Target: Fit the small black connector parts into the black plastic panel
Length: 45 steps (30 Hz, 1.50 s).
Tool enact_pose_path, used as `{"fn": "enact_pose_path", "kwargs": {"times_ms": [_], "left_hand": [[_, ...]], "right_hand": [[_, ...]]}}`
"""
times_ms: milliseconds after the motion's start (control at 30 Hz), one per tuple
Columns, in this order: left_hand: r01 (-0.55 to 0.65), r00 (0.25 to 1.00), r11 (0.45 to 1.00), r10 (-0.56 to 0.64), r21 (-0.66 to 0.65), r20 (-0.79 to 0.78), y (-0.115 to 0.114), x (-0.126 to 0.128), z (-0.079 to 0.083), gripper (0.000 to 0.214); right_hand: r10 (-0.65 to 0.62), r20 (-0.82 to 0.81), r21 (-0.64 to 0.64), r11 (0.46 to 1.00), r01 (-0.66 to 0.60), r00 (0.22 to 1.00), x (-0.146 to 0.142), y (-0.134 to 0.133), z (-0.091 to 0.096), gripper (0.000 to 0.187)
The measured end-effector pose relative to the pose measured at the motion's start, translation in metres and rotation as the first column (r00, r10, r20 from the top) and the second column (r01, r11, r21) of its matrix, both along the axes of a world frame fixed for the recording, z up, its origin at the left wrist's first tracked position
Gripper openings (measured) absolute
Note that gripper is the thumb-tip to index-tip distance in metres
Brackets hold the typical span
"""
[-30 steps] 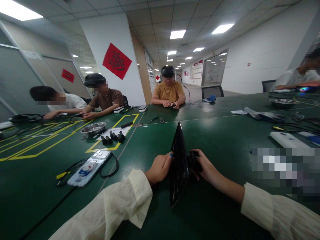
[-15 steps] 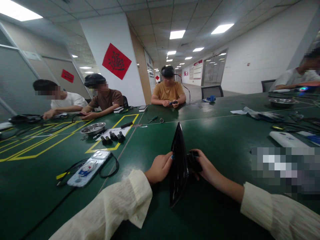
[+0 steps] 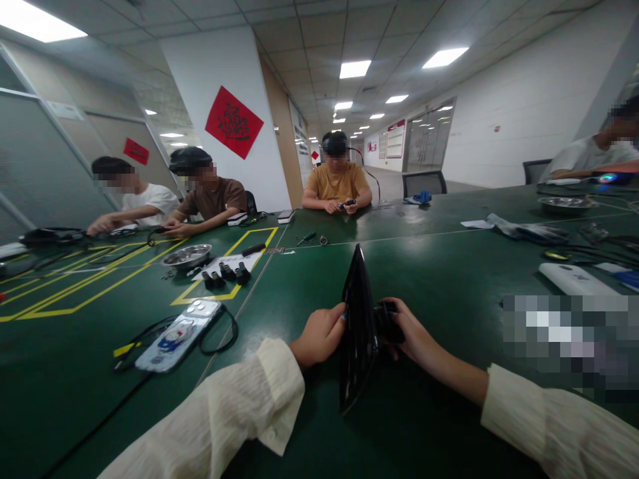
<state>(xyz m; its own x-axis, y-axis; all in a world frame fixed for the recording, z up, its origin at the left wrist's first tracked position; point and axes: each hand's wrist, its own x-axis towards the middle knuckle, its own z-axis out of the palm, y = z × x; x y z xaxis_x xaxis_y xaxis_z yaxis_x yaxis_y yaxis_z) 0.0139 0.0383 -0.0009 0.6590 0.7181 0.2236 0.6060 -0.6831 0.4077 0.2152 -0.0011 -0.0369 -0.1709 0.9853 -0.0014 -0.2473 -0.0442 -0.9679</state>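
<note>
A thin, dark, glossy panel (image 3: 358, 339) stands nearly upright in front of me, seen almost edge-on. My left hand (image 3: 322, 334) is closed on its left side, with the thumb against the face and the other fingers partly hidden. On the panel's right side a black, knob-like part (image 3: 384, 322) sticks out. Around that part my right hand (image 3: 410, 331) is closed; some of its fingers are out of sight behind it. Whether the part is fixed to the panel or only pressed against it, I cannot tell.
On the green table (image 3: 279, 293), a phone (image 3: 177, 336) lies left with a black cable (image 3: 219, 339). Beyond are several black cylindrical parts (image 3: 227, 274), a metal bowl (image 3: 187, 256) and a screwdriver (image 3: 308, 237). A white object (image 3: 574, 278) lies right. Several people sit around.
My hands and the panel hold nearly the same pose. At the far left, a person's head and upper body have shifted to the right.
</note>
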Motion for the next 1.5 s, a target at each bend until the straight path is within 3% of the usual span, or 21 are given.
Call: {"fn": "enact_pose_path", "kwargs": {"times_ms": [167,567,1100,1500], "left_hand": [[0.008,0.999,0.999,-0.006,-0.05,0.041,-0.001,0.0009,0.001,0.04],[0.015,1.0,1.0,-0.015,0.008,0.002,0.0005,0.0007,0.0003,0.031],[0.016,1.0,1.0,-0.016,-0.009,-0.002,-0.0003,0.001,0.0014,0.028],[0.025,1.0,1.0,-0.025,-0.014,0.001,-0.0026,0.0013,0.0047,0.027]], "right_hand": [[-0.002,0.001,0.0,1.0,0.002,1.0,-0.0002,0.0003,0.0003,0.032],[-0.013,0.014,-0.015,1.0,0.014,1.0,-0.0001,0.0019,-0.0025,0.034],[-0.016,0.017,-0.016,1.0,0.016,1.0,0.0,0.0014,-0.0025,0.035],[-0.021,-0.001,-0.012,1.0,0.021,1.0,-0.0025,-0.0031,0.006,0.033]]}}
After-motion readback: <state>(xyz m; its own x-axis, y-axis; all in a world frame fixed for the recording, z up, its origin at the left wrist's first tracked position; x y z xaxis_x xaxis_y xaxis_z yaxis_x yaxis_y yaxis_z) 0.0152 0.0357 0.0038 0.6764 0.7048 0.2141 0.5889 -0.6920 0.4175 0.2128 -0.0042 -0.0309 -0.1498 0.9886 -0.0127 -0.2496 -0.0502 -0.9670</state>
